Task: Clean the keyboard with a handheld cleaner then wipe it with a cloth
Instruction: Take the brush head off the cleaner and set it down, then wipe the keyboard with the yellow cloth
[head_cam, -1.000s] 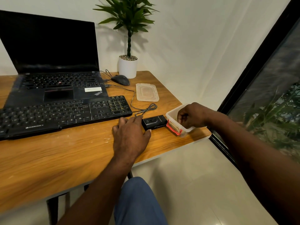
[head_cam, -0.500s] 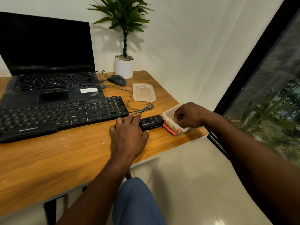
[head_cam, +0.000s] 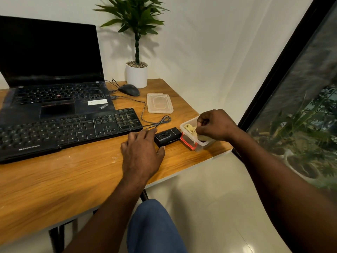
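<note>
1. The keyboard (head_cam: 69, 128) is a black full-size board with a number pad and small white lettering on its front rim. It lies flat on the wooden table (head_cam: 73, 179), touching the front edge of the open laptop (head_cam: 54, 79).
2. The handheld cleaner (head_cam: 167, 136) is a small black box with a slider on top. It lies on the table just right of the keyboard's right end, apart from it.
3. The left hand (head_cam: 144, 150) rests palm down right of the keyboard, fingers straight, fingertips and thumb touching the cleaner.
4. The right hand (head_cam: 217, 125), well apart from the left, is further right of the keyboard. Its fingers are curled into a clear container (head_cam: 200, 146) with a red clip, pinching a pale yellow wad (head_cam: 189, 127).
5. The container sits at the table's right edge, touching the cleaner's far end.
6. Behind the keyboard's right end lie a looped cable (head_cam: 156, 122), a clear lid (head_cam: 159, 103), a mouse (head_cam: 129, 90) and a white plant pot (head_cam: 136, 74).
7. In front of the keyboard, bare wood runs to the table's near edge.
</note>
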`<control>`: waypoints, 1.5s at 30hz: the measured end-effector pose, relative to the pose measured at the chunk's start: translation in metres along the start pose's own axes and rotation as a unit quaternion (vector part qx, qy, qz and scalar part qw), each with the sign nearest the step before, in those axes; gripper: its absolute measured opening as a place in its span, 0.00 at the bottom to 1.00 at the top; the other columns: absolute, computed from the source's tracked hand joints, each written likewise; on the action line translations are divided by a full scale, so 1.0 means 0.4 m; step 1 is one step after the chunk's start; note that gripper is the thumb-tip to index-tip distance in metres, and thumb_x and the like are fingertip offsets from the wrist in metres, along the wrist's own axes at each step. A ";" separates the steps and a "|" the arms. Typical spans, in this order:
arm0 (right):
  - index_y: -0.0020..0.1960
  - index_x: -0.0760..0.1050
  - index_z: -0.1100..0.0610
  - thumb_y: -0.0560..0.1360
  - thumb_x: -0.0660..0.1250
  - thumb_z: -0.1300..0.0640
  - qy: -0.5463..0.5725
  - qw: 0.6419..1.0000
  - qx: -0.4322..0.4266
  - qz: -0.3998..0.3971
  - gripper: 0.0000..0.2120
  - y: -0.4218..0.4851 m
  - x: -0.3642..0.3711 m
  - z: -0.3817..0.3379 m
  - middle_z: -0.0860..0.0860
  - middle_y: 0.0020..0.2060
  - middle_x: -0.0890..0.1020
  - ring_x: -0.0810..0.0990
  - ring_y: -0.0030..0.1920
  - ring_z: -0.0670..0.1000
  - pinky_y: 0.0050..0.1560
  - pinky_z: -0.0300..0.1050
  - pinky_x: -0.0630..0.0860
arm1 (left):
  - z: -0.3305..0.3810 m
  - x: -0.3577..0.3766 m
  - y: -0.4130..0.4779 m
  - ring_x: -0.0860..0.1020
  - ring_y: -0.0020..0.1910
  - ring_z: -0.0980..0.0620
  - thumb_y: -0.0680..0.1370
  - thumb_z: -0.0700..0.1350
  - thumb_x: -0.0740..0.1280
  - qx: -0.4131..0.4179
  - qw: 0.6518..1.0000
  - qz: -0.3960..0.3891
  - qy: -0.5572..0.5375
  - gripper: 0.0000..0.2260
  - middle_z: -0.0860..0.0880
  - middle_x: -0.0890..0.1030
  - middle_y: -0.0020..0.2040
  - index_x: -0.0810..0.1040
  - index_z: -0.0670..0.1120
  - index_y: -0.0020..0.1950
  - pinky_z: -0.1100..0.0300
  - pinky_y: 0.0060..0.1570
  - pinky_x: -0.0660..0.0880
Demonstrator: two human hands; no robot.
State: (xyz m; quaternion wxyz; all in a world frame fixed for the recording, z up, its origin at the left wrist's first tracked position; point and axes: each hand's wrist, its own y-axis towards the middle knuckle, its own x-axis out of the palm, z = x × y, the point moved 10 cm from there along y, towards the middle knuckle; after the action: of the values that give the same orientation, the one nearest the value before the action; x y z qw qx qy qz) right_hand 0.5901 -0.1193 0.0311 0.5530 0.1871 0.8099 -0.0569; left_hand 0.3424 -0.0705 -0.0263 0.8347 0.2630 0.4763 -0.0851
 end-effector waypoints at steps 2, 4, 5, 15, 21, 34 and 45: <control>0.38 0.83 0.50 0.68 0.76 0.52 0.032 0.999 0.003 0.025 0.03 -0.007 -0.019 -0.005 0.45 0.37 0.84 0.82 0.42 0.46 0.43 0.50 0.82 | -0.001 -0.001 -0.001 0.66 0.68 0.48 0.77 0.62 0.67 -0.001 1.000 0.001 -0.001 0.29 0.55 0.74 0.70 0.67 0.56 0.77 0.46 0.62 0.68; 0.37 0.83 0.51 0.68 0.76 0.55 0.078 0.996 0.007 0.048 0.03 -0.016 -0.039 -0.004 0.45 0.36 0.84 0.83 0.40 0.46 0.41 0.49 0.81 | 0.000 -0.001 -0.001 0.66 0.68 0.48 0.77 0.62 0.67 0.000 1.000 0.001 -0.001 0.29 0.55 0.74 0.70 0.67 0.56 0.77 0.46 0.63 0.68; 0.37 0.83 0.52 0.68 0.76 0.56 0.108 0.992 0.008 0.062 0.03 -0.021 -0.049 -0.001 0.46 0.35 0.84 0.82 0.39 0.45 0.40 0.48 0.80 | 0.001 -0.001 -0.001 0.66 0.69 0.48 0.77 0.62 0.67 0.000 1.000 0.001 -0.001 0.29 0.55 0.74 0.70 0.67 0.56 0.77 0.45 0.63 0.68; 0.42 0.75 0.57 0.70 0.68 0.56 0.696 0.716 0.008 0.059 0.05 -0.047 -0.072 -0.083 0.52 0.36 0.75 0.76 0.40 0.50 0.48 0.45 0.74 | 0.010 -0.055 -0.011 0.68 0.66 0.51 0.76 0.58 0.68 0.028 0.991 0.066 -0.115 0.24 0.56 0.75 0.66 0.73 0.57 0.72 0.47 0.60 0.70; 0.54 0.83 0.58 0.71 0.68 0.55 0.870 0.481 0.067 -0.079 0.14 -0.082 0.072 -0.286 0.55 0.55 0.84 0.82 0.60 0.60 0.69 0.58 0.73 | -0.067 -0.070 -0.019 0.80 0.58 0.57 0.80 0.60 0.67 -0.081 0.838 0.004 -0.540 0.19 0.56 0.83 0.59 0.79 0.54 0.68 0.56 0.54 0.78; 0.68 0.77 0.62 0.81 0.67 0.52 0.786 0.569 0.143 -0.198 0.19 -0.144 0.377 -0.561 0.63 0.61 0.83 0.82 0.62 0.65 0.67 0.68 0.74 | -0.340 -0.192 -0.082 0.80 0.34 0.45 0.80 0.47 0.72 -0.217 0.802 -0.008 -0.557 0.08 0.45 0.86 0.46 0.82 0.47 0.58 0.46 0.41 0.79; 0.64 0.77 0.56 0.81 0.66 0.64 0.743 0.638 0.200 -0.035 0.13 -0.090 0.372 -0.557 0.56 0.54 0.87 0.85 0.53 0.61 0.45 0.60 0.83 | -0.578 -0.399 -0.111 0.83 0.38 0.46 0.79 0.40 0.71 -0.168 0.914 0.078 -0.360 0.08 0.47 0.84 0.42 0.81 0.52 0.55 0.50 0.38 0.81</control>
State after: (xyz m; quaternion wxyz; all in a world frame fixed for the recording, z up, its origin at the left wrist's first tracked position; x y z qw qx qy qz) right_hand 0.3349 -0.0501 -0.0243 -0.2886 0.2438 0.9226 -0.0783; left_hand 0.0665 -0.0051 -0.0023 0.9855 0.1071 0.1289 -0.0274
